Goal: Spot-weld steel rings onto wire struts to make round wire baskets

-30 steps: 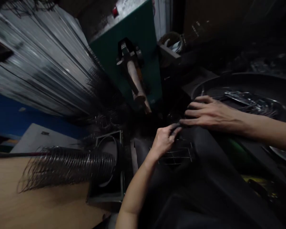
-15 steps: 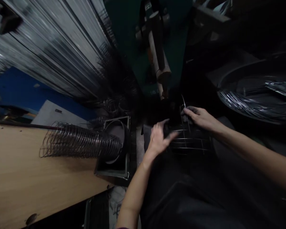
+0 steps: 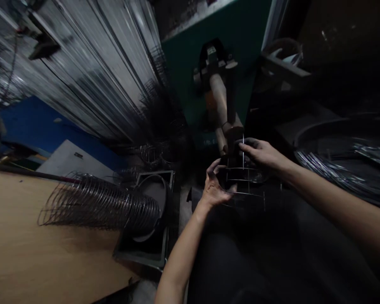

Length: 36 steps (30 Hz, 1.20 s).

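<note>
A curved wire frame [image 3: 238, 180], made of thin crossing wires, sits in front of my body below the machine. My left hand [image 3: 215, 185] curls round its left side, fingers on the far edge and thumb on the near wires. Between the thumb and fingertips of my right hand [image 3: 261, 153] is a short, straight metal wire [image 3: 243, 157], standing upright at the frame's far edge. Just beyond both hands are the blunt ends of the machine's thick round arms [image 3: 220, 95]. Darkness hides the frame's lower part.
Left, a long coil of wire rings [image 3: 104, 200] runs into a round holder over a metal bin [image 3: 145, 258], beside a wooden board [image 3: 15, 236]. A wide basin [image 3: 316, 131] with loose wires stands right. The green machine [image 3: 183, 59] rises ahead.
My left hand has gone from spread fingers to curling round the wire frame. The frame and both hands are closer to the machine's arms, and the view has tilted up.
</note>
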### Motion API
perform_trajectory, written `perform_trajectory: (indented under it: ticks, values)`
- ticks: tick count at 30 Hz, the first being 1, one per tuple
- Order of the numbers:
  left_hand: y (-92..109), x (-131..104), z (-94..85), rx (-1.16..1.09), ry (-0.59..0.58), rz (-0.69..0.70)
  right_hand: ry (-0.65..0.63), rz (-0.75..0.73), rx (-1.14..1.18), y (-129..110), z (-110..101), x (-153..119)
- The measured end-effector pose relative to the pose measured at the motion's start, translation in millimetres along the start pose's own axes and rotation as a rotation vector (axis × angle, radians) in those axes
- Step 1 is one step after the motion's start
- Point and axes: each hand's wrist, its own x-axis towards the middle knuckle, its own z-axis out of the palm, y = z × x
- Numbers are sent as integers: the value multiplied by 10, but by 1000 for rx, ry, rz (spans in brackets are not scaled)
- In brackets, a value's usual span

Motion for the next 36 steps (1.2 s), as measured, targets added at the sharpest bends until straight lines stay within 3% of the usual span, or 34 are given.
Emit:
perform_trajectory:
  ticks: [8,16,20,26,32,36]
  values:
    - [-244,178,-69,25,11,33,34,3,-78,-114,167,199]
    - [-269,329,-124,-6,26,75,48,-77,-78,-168,198,298]
    - [-285,382,-144,-3,-7,32,21,-138,-80,-71,154,429]
    - [-320,437,-178,-41,-13,80,-30,-173,16,150,98,631]
    - [-331,474,-208,-60,12,99,-55,-154,99,137,131,634]
    - [-340,455,-258,16,-32,77,-31,-133,150,135,197,617]
